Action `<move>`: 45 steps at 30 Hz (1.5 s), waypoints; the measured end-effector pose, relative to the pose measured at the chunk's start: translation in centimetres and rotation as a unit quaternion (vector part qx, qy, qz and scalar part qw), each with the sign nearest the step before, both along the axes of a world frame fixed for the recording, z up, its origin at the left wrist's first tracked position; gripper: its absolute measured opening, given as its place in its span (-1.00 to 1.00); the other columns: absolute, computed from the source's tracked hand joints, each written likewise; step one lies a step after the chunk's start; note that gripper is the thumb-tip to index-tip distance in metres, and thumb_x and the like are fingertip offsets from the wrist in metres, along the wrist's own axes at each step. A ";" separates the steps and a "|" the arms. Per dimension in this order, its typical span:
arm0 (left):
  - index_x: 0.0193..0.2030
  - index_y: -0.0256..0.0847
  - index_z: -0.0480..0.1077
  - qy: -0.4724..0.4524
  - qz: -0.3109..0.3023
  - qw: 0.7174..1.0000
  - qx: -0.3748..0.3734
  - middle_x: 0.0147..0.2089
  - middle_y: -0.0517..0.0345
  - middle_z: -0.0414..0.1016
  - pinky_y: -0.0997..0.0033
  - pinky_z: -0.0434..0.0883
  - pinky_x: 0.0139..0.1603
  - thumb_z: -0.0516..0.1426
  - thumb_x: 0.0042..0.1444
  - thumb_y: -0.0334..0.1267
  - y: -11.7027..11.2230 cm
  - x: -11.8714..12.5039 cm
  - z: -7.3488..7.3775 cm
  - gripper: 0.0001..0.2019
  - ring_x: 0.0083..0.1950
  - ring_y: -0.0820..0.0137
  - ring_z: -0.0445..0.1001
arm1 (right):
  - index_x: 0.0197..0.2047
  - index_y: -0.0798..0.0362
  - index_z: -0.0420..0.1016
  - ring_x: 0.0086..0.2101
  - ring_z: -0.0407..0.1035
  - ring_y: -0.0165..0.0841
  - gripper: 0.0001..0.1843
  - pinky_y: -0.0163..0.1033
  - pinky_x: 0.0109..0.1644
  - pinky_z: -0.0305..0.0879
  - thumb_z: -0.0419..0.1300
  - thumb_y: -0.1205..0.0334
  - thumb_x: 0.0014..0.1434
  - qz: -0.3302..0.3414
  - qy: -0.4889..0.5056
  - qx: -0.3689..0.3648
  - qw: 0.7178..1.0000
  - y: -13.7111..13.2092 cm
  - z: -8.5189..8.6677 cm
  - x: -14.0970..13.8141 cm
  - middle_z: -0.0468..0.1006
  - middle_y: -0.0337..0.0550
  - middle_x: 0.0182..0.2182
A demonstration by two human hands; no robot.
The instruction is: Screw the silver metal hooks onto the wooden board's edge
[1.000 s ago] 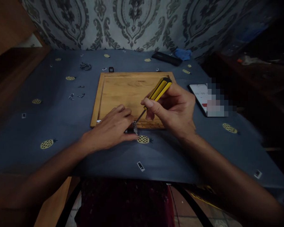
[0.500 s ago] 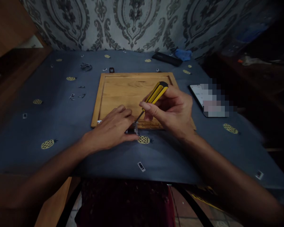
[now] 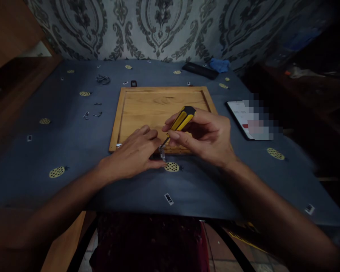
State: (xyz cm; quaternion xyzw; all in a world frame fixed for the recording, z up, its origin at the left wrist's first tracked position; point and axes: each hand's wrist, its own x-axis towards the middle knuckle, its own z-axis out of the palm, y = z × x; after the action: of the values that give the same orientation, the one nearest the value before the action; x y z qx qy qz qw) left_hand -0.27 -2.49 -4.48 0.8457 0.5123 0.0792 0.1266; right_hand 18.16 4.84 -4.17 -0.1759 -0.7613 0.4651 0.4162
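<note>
A yellow-and-black screwdriver (image 3: 181,121) is pinched between the fingers and thumb of my right hand (image 3: 211,132). Its handle leans up to the right, and its tip meets a small shiny metal fitting (image 3: 162,152) at the front edge of a framed wooden panel (image 3: 153,107). Fingers of my left hand (image 3: 137,153) press that fitting against the edge, the thumb below it and the fingertips above. Most of the fitting is hidden by this hand, so its exact kind is unclear. Another bit of bright metal (image 3: 118,145) shows at the panel's front left corner.
Several screws (image 3: 98,114) lie on the dark patterned tablecloth (image 3: 82,151) left of the panel, with a grey coiled item (image 3: 103,79) behind them. A phone (image 3: 249,121) lies to the right. At the back are a black case (image 3: 200,70) and blue cloth (image 3: 219,65).
My right hand has lowered the screwdriver's handle and shifted it slightly left, its fingers now nearer the tip. My left hand stays in place on the fitting. The phone's screen looks different.
</note>
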 end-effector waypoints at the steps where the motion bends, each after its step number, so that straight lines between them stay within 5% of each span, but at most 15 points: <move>1: 0.06 -0.30 0.49 0.001 0.003 1.000 -0.002 0.07 -0.10 0.50 0.05 0.38 0.21 0.30 0.25 -0.02 0.0 0.0 0.0 -0.59 0.14 0.08 0.37 | -0.27 -0.01 0.61 -0.49 0.46 -0.43 -0.72 -0.28 -0.38 0.47 0.45 -0.03 0.15 0.001 -0.003 0.001 1.000 0.0 0.0 0.0 0.59 -0.25 -0.41; 8: 0.14 -0.31 0.46 -0.013 0.005 1.000 0.007 0.11 -0.11 0.49 0.07 0.38 0.20 0.31 0.23 -0.03 0.0 0.1 -0.3 -0.53 0.12 0.10 0.38 | -0.35 0.00 0.61 -0.36 0.50 -0.35 -0.71 -0.24 -0.28 0.49 0.41 -0.04 0.19 0.020 -0.027 0.050 0.998 0.2 0.1 -0.1 0.61 -0.19 -0.39; 16: -0.02 -0.29 0.50 0.003 -0.001 1.000 0.017 0.01 -0.05 0.48 0.12 0.39 0.12 0.28 0.25 0.02 -0.1 -0.1 -0.3 -0.61 0.06 0.12 0.35 | -0.19 -0.02 0.64 -0.45 0.50 -0.42 -0.72 -0.29 -0.38 0.51 0.47 -0.01 0.14 -0.029 0.033 -0.010 0.999 0.1 -0.7 0.0 0.60 -0.24 -0.36; 34: -0.03 -0.29 0.50 0.003 0.003 1.000 0.026 0.01 -0.04 0.48 0.13 0.39 0.13 0.30 0.23 0.01 -0.1 0.0 -0.5 -0.61 0.07 0.12 0.36 | -0.23 -0.02 0.60 -0.49 0.50 -0.43 -0.69 -0.30 -0.42 0.51 0.45 -0.06 0.15 -0.028 0.015 -0.013 0.999 0.1 -0.5 -0.1 0.59 -0.25 -0.39; 45: -0.02 -0.25 0.48 -0.010 -0.015 0.999 0.040 0.03 -0.04 0.51 0.11 0.41 0.15 0.26 0.27 0.03 -0.1 -0.4 -0.6 -0.63 0.07 0.13 0.38 | -0.35 -0.06 0.58 -0.50 0.43 -0.45 -0.68 -0.32 -0.47 0.47 0.57 0.01 -0.04 -0.020 0.012 -0.020 1.000 0.8 -0.3 -0.2 0.53 -0.31 -0.43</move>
State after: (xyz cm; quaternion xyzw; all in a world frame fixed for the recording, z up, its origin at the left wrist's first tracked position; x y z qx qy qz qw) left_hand -0.65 -2.57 -5.04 0.8566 0.4950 0.1064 0.0996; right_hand 17.96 5.62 -4.51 -0.1934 -0.7435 0.4738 0.4305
